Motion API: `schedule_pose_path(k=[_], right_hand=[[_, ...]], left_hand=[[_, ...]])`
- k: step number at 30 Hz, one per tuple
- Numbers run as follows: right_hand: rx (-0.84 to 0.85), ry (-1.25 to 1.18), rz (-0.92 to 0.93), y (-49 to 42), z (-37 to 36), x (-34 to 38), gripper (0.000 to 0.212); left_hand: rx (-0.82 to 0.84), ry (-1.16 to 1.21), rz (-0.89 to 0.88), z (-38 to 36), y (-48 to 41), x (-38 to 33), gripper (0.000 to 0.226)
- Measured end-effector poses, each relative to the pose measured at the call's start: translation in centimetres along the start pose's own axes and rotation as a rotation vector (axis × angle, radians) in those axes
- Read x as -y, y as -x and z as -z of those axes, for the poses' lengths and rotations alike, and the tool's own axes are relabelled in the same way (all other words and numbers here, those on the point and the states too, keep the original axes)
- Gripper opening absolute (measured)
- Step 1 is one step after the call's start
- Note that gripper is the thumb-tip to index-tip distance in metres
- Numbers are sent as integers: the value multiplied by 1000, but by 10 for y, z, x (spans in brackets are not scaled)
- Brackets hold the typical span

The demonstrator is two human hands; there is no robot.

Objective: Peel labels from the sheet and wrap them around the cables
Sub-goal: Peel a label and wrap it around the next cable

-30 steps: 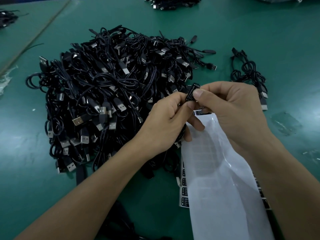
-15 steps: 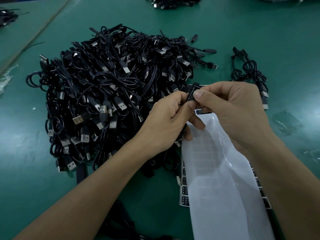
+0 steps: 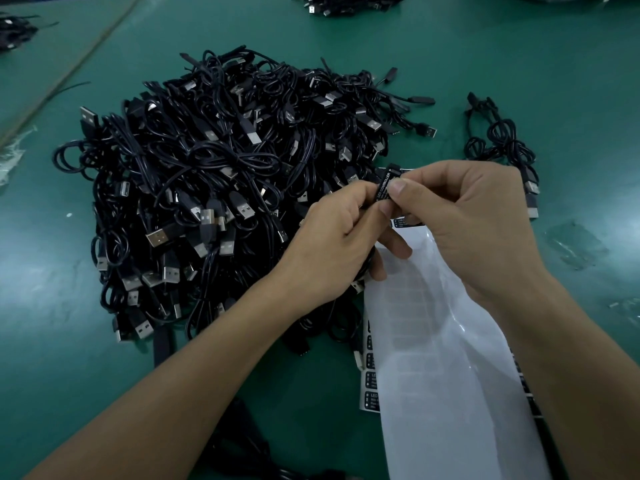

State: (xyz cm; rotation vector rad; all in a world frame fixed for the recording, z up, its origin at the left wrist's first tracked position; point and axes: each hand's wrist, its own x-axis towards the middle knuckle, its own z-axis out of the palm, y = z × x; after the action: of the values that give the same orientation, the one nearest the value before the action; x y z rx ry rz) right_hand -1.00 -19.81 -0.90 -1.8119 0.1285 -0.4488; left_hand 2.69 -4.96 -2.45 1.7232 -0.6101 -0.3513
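Far to the left, at the top corner, a few black cables (image 3: pixel 14 29) lay on the green table (image 3: pixel 519 64). Next to them, in the middle, was a big pile of black cables (image 3: pixel 221 188), all tangled up, with shiny plugs sticking out.

The left hand (image 3: pixel 332 247) reached over the near right side of the pile. Its thumb and fingers were curled and pinched a small black cable part with a black label (image 3: pixel 384 187) on it. The label had white words and stood up between the two hands. The right hand (image 3: pixel 467 223) pinched the same label from the other side, with its thumb pressed flat on it.

Below the hands lay the white label sheet (image 3: pixel 443 375). It ran down to the bottom edge, partly under the right arm. Some black labels (image 3: pixel 370 379) showed along its left edge.

To the right of the hands, a small bunch of cables (image 3: pixel 502 147) lay apart from the big pile.
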Motion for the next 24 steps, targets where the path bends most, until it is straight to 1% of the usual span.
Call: schedule_pose_path(k=[5, 24], right_hand=[[-9, 28, -3, 0, 0, -1, 8], [-25, 82, 38, 0, 0, 0, 13]], left_hand=[[1, -5, -4, 1, 0, 0, 20], [-8, -12, 1, 0, 0, 1, 22]])
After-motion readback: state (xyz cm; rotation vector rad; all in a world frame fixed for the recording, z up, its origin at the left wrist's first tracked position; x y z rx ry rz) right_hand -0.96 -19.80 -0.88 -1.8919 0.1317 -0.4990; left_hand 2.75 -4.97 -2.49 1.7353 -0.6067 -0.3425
